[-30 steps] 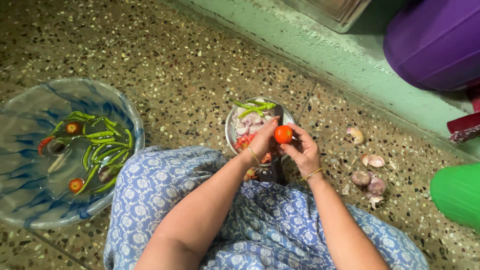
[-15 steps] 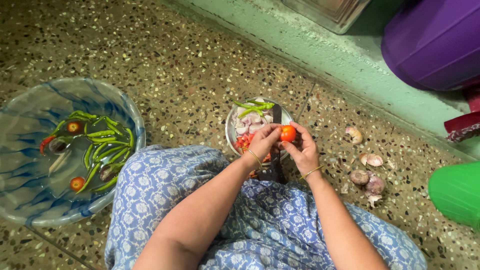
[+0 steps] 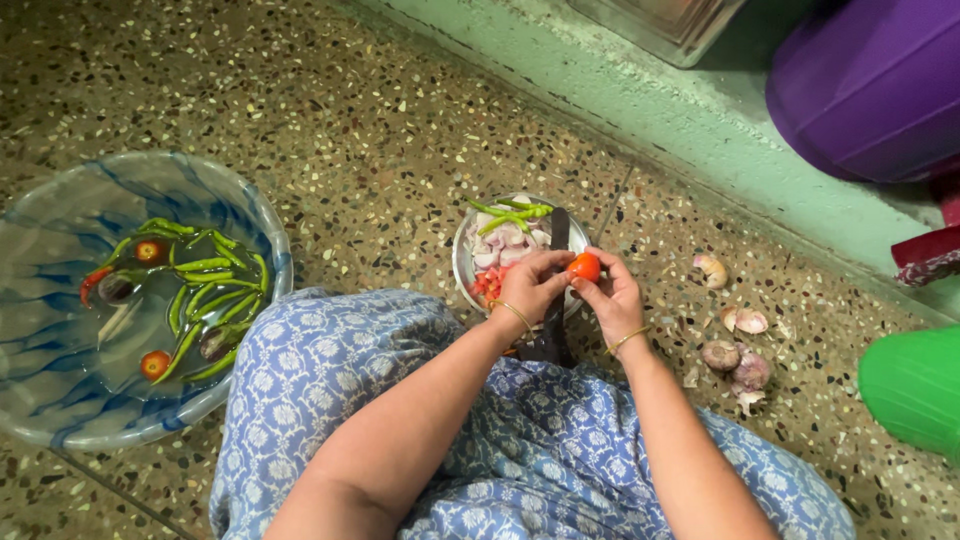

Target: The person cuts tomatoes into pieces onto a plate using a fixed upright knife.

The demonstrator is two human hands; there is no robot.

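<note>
The person is sitting on the floor, and the lap, covered in blue flowered cloth (image 3: 520, 440), is filling the six o'clock part of the view. Both forearms are reaching up from there toward the centre. The left hand (image 3: 530, 285) and the right hand (image 3: 612, 295) are meeting just past the knees, and the fingertips of both are pinching a small red tomato (image 3: 584, 266) between them, so both grips are closed on it. A thin gold bangle is circling each wrist. The tomato is sitting right against an upright dark blade (image 3: 557, 285), which is standing between the hands and running down toward the lap.

Directly behind the hands, at about twelve o'clock from them, a small steel plate (image 3: 462, 262) is resting on the speckled floor (image 3: 380, 150). It is holding chopped onion pieces, some red tomato bits and a few green chillies (image 3: 510, 212) at its far edge.

At three o'clock from the hands, garlic cloves and skins (image 3: 735, 350) are lying loose on the floor.

At nine o'clock, well apart, a large blue patterned basin (image 3: 60, 420) is holding water, with green chillies and small tomatoes floating in it.

Farther off, a green ledge (image 3: 640, 90) is running across the top; a purple tub (image 3: 870, 90) is sitting at two o'clock and a green plastic vessel (image 3: 915, 390) at four o'clock.
</note>
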